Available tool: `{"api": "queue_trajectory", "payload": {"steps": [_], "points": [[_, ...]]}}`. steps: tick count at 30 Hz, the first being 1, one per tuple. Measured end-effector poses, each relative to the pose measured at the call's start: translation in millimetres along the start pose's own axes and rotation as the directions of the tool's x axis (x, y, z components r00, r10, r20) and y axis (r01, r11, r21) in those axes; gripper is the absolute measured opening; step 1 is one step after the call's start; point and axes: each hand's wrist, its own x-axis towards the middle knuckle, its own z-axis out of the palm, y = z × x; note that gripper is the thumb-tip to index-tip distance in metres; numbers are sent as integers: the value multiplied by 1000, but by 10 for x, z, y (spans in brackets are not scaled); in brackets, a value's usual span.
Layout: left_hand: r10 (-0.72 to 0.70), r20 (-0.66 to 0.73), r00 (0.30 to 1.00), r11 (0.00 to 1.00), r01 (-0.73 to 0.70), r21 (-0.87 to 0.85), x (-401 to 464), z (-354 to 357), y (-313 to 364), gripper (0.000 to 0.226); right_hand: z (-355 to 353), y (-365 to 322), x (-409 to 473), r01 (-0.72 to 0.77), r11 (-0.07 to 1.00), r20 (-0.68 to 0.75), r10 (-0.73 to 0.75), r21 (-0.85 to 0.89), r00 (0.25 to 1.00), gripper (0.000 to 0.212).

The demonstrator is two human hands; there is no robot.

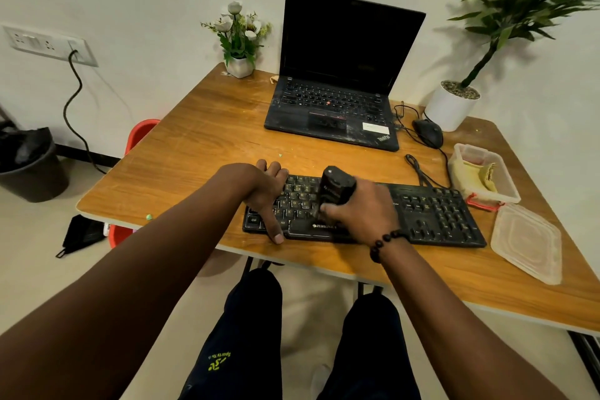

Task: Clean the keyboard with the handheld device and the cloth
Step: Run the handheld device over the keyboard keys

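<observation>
A person seated at a wooden desk (194,146), seen from their own head looking down. A black keyboard (435,214) lies flat near the desk's front edge, slightly right of middle. The left hand (264,193) rests on the keyboard's left end, fingers straight over its far edge and thumb reaching the near edge, bracing it. The right hand (363,211) is wrapped around a short, dark handheld device (336,187), standing upright with its lower end on the middle keys; its tip is hidden, so it may be a small vacuum or blower. It looks rigid, compact and light enough for one hand, best held round its body as now. The keyboard looks stiff but light, likely to slide unless pinned at an end; its keys are small and could catch. A yellowish cloth (477,174) lies crumpled in a clear tub (508,191) by the right edge, soft and limp, easy to pinch anywhere. The tub's lid (526,242) sits nearer the front. A laptop (337,75) stands open toward the back edge
</observation>
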Motion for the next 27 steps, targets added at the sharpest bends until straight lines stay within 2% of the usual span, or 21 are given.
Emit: {"api": "queue_trajectory", "payload": {"steps": [2, 4, 6, 8, 9, 12, 14, 16, 17, 19, 21, 24, 27], "points": [[1, 3, 1000, 1000, -1, -7, 1, -2, -1, 156, -86, -6, 88, 4, 1000, -53, -3, 16, 999, 34], [-5, 3, 1000, 1000, 5, -10, -2, -3, 0, 156, -93, -11, 94, 25, 999, 35, -26, 44, 999, 37], [-3, 2, 1000, 1000, 3, 0, 13, -5, -3, 157, -28, -41, 4, 59, 998, 130, -59, -2, 990, 39], [1, 4, 1000, 1000, -1, 3, 18, -10, -6, 157, 2, -89, -72, 55, 993, 262, -80, 102, 962, 40], [2, 3, 1000, 1000, -2, 4, 14, -13, -7, 156, -1, -99, -81, 51, 986, 282, -95, 159, 955, 41], [2, 1, 1000, 1000, -2, 1, 0, -4, -2, 156, 6, -94, -46, 86, 986, 163, -108, 140, 981, 37], [1, 2, 1000, 1000, -1, -7, 0, 0, -1, 156, 69, -99, -12, 119, 992, 101, -122, 30, 987, 37], [1, 3, 1000, 1000, -1, -6, 3, -5, -4, 156, 85, -104, 45, 102, 991, -63, -108, -92, 992, 37], [0, 3, 1000, 1000, 0, -7, 2, -3, -3, 156, 50, -91, 84, 89, 993, -120, -98, -80, 988, 36], [1, 1, 1000, 1000, -1, -9, -3, -3, 3, 155, -19, -59, 152, 101, 995, -53, -100, 16, 994, 35], [2, 0, 1000, 1000, -2, -5, -10, -4, 6, 154, 5, -31, 152, 131, 991, 83, -130, -10, 988, 36], [7, -1, 1000, 1000, -7, -5, -12, -17, 14, 154, 20, -49, 192, 97, 989, 13, -96, -115, 995, 39], [11, -9, 1000, 1000, -11, 3, -20, -13, 17, 152, -32, -65, 262, 118, 993, 46, -116, -25, 992, 39]]}}
